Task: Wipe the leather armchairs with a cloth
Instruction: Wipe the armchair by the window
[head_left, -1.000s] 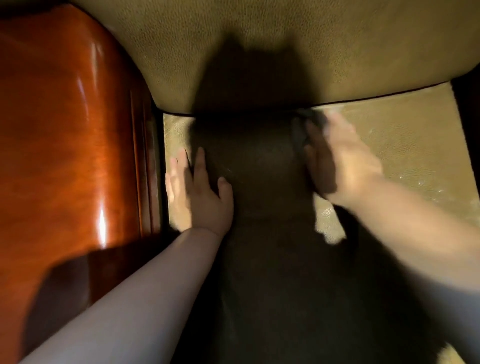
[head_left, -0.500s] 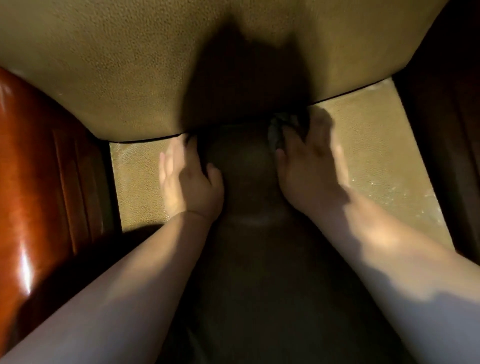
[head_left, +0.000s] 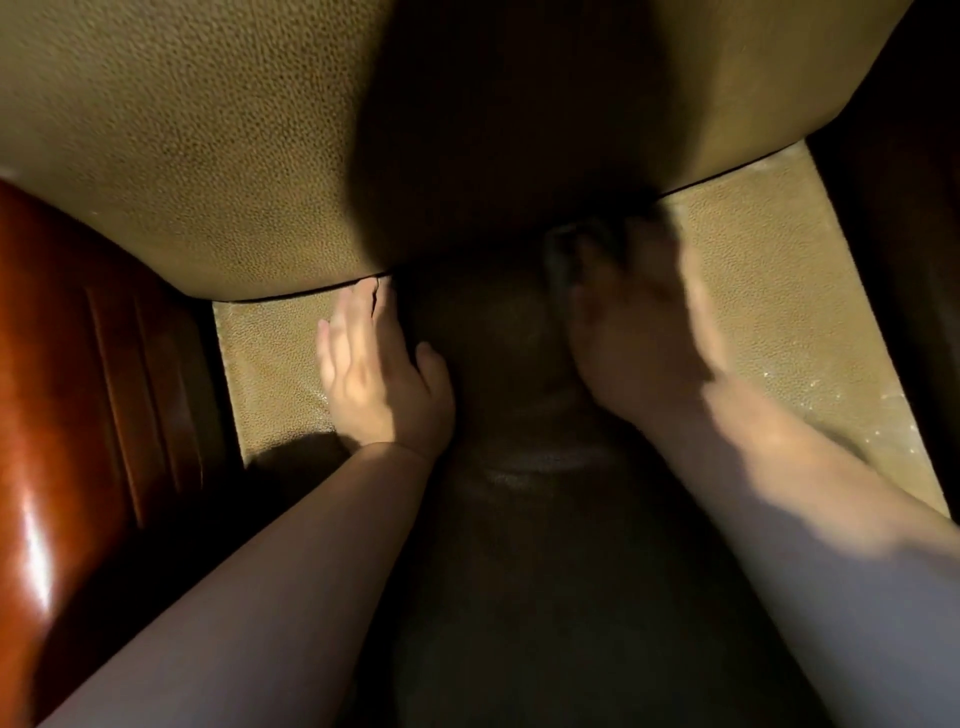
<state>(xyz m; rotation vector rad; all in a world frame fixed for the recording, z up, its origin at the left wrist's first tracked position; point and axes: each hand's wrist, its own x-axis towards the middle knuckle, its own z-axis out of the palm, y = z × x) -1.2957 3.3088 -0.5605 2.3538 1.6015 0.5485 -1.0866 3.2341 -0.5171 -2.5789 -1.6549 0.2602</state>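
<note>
Left hand (head_left: 374, 374) rests flat, fingers straight, on the seat cushion (head_left: 779, 291); right hand (head_left: 639, 332), blurred, presses a cloth (head_left: 563, 254) below the backrest (head_left: 208, 156), beside the glossy wooden armrest (head_left: 78, 389).

A furnished sitting room, judging by a tan leather armchair (head_left: 208, 156) with a glossy wooden arm (head_left: 62, 389), is catching warm light

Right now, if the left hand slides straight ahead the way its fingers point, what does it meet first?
The left hand lies flat on the seat cushion, fingers pointing at the backrest. Its fingertips are almost at the seam, so the backrest's lower edge probably comes first; the shadow makes the exact gap unclear.
</note>
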